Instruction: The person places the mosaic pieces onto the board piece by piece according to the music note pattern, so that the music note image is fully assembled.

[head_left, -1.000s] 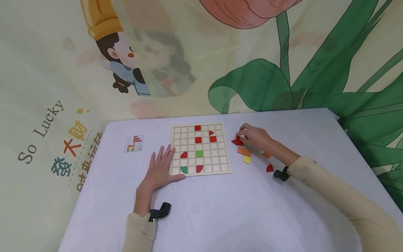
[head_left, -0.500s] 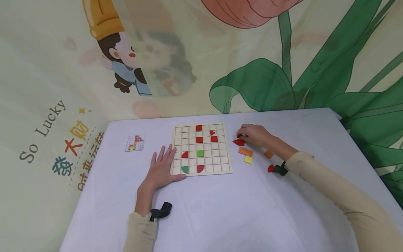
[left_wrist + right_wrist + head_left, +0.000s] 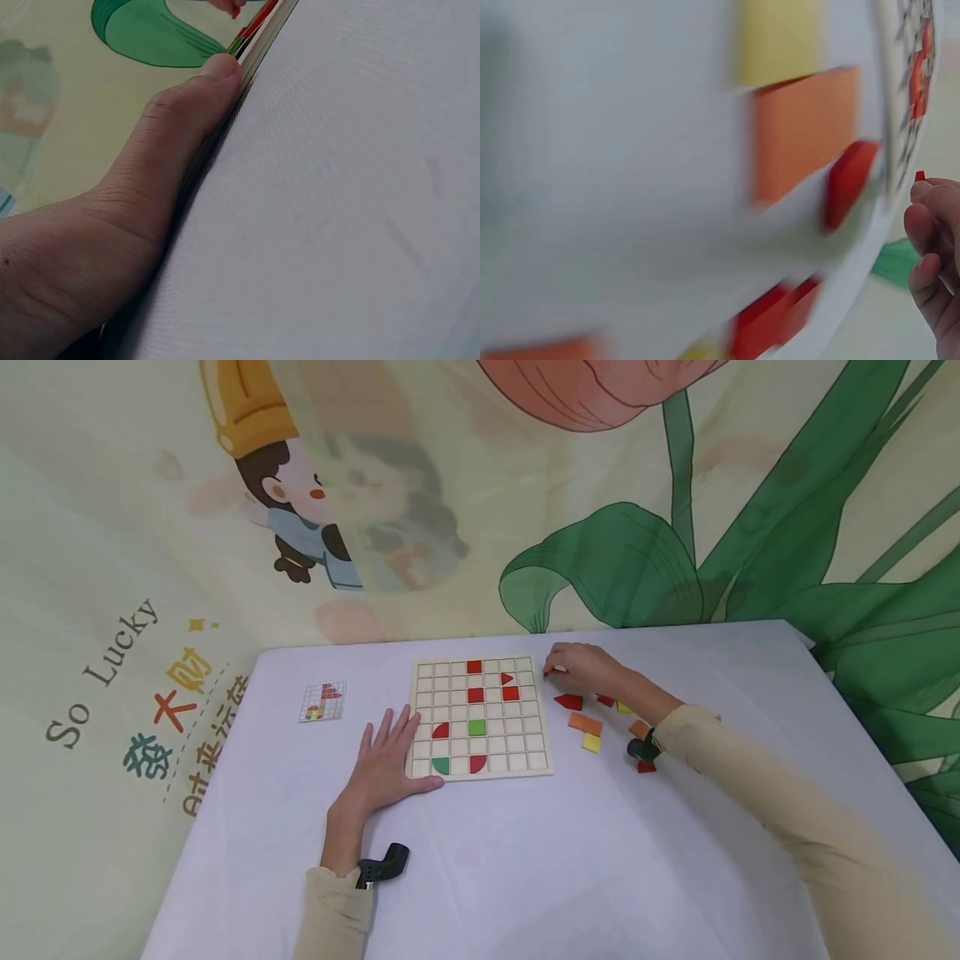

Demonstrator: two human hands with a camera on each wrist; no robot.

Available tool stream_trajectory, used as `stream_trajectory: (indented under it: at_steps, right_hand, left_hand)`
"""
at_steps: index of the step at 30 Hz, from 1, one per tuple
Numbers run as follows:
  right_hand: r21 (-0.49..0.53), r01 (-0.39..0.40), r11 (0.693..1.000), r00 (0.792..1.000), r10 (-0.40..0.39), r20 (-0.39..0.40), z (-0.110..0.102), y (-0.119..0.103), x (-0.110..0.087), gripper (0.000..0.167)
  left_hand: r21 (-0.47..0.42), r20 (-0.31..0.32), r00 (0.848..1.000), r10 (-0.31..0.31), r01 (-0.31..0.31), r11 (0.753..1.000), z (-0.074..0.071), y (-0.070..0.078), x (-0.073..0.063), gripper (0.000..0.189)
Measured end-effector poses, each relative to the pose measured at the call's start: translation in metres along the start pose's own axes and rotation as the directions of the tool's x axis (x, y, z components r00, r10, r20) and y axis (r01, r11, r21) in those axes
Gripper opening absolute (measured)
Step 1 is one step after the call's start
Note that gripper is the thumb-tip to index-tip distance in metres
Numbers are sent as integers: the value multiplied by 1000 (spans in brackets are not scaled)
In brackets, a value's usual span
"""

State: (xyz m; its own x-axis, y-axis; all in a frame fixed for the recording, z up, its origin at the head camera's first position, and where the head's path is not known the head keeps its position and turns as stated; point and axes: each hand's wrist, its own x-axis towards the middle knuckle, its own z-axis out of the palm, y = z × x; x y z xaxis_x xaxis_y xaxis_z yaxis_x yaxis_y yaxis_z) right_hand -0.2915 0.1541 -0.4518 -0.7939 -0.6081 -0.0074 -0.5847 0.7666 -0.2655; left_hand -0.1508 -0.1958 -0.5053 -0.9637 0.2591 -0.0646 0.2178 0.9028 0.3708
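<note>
Board (image 3: 517, 743) lies on the worktop (image 3: 525, 860); the left hand (image 3: 384, 764), fingers spread, touches its left edge, probably for steadying it. Beside its right edge, the right hand (image 3: 588, 667) pinches one red piece (image 3: 920, 176).

Soft, diffuse light falls on the white counter (image 3: 525, 868), with faint shadow below the right sleeve (image 3: 750, 785); the head view is fairly clear, the left wrist's dimmer, the right wrist's blurred across the orange piece (image 3: 806, 135)
</note>
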Motion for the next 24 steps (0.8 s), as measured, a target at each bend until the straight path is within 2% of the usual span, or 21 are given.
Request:
stream_trajectory:
  at_steps: [4, 7, 12, 16, 24]
  right_hand:
    - [-28, 86, 996, 996, -86, -26, 2, -19, 29, 11]
    - [-42, 122, 992, 992, -122, -5, 4, -31, 51, 9]
    - [-57, 87, 995, 993, -83, 78, 12, -44, 77, 10]
    - [-90, 74, 993, 991, -63, 120, 19, -50, 88, 13]
    - [-101, 52, 994, 994, -41, 104, 22, -56, 92, 13]
  left_hand:
    - [-4, 11, 1000, -8, 8, 1000, 1, -1, -1, 113]
    - [4, 13, 1000, -14, 14, 1000, 1, -1, 0, 113]
    - [9, 6, 1000, -6, 6, 1000, 2, -1, 2, 113]
    - [0, 3, 1000, 1, -1, 1000, 1, 0, 1, 113]
    - [5, 9, 1000, -8, 8, 1000, -1, 0, 0, 113]
